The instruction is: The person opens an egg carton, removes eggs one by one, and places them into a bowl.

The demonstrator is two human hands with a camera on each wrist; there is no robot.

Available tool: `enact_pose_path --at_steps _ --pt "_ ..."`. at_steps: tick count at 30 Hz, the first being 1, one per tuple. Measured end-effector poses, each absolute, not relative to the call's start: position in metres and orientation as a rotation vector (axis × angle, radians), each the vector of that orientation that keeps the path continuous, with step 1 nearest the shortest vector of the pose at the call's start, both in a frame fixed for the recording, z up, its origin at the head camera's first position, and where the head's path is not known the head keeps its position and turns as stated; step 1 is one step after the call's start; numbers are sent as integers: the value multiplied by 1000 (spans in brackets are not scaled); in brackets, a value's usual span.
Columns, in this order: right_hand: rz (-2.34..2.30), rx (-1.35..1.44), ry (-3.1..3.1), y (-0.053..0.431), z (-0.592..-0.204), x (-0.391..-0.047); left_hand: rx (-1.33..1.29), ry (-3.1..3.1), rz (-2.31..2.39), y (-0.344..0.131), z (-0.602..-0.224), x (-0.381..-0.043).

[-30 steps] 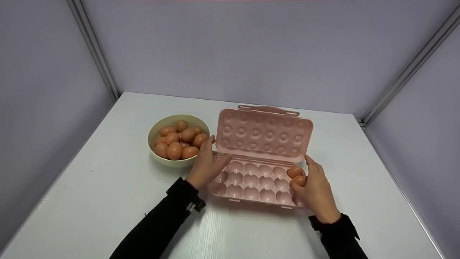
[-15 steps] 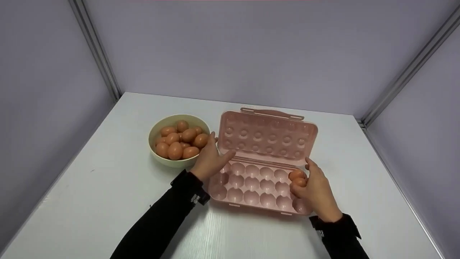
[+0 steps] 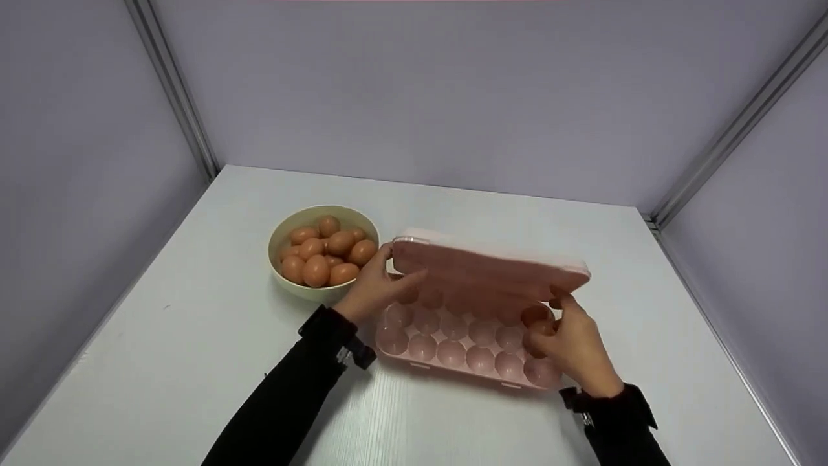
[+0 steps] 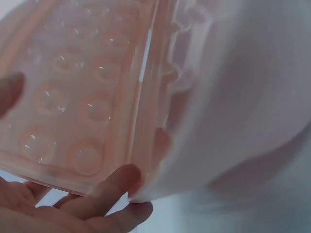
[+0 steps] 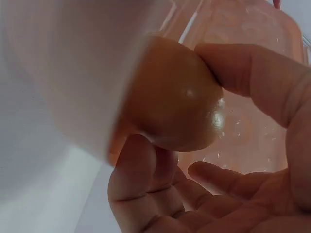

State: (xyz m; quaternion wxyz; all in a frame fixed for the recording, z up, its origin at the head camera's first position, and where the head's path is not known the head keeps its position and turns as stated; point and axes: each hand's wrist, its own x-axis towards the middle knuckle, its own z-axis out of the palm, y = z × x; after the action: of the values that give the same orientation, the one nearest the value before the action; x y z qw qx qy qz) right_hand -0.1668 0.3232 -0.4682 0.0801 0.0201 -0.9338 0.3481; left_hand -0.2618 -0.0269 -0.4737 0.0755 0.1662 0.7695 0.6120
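Note:
A pink plastic egg carton lies on the table, its lid tilted forward over the back pockets. My right hand is at the carton's right end. In the right wrist view its thumb and fingers pinch a brown egg. Another egg sits behind it in the back right pocket, partly shaded. My left hand is at the carton's left end, thumb spread apart. In the left wrist view its fingers lie extended against the carton's end edge.
A pale yellow bowl heaped with brown eggs stands to the left, close to my left hand. Grey panels enclose the white table at the back and sides.
The carton's lid has swung from leaning back to tilting forward over the pockets. Both hands have stayed nearly in place at the carton's ends. The bowl has not moved.

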Motion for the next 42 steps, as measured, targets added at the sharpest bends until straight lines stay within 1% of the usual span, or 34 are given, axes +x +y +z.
enact_pose_path --at_steps 9,13,16,19,23,28,35,39,40,42 --pt "1253 139 -2819 309 -448 -148 695 2244 1935 -23 -489 -255" --pt "1464 289 -2789 299 -450 -146 742 2295 1927 -22 -489 -252" --pt "1654 401 -2724 294 -455 -148 724 2348 1915 -22 -489 -250" --pt "1708 441 -2688 289 -461 -150 694 2380 1896 -24 -490 -248" --pt "1833 352 -2620 283 -469 -149 685 2460 1812 -28 -494 -242" --pt "2210 266 -2416 270 -479 -152 674 2520 1783 -27 -492 -228" --pt "2348 133 -2453 264 -488 -156 762 2705 1847 -22 -481 -214" --pt "2368 104 -2431 264 -489 -155 878 3020 1870 -16 -483 -205" --pt "2369 96 -2422 264 -489 -154 946 3108 1874 -14 -483 -202" --pt "2385 69 -2407 264 -488 -152 1175 3252 1843 -8 -482 -195"
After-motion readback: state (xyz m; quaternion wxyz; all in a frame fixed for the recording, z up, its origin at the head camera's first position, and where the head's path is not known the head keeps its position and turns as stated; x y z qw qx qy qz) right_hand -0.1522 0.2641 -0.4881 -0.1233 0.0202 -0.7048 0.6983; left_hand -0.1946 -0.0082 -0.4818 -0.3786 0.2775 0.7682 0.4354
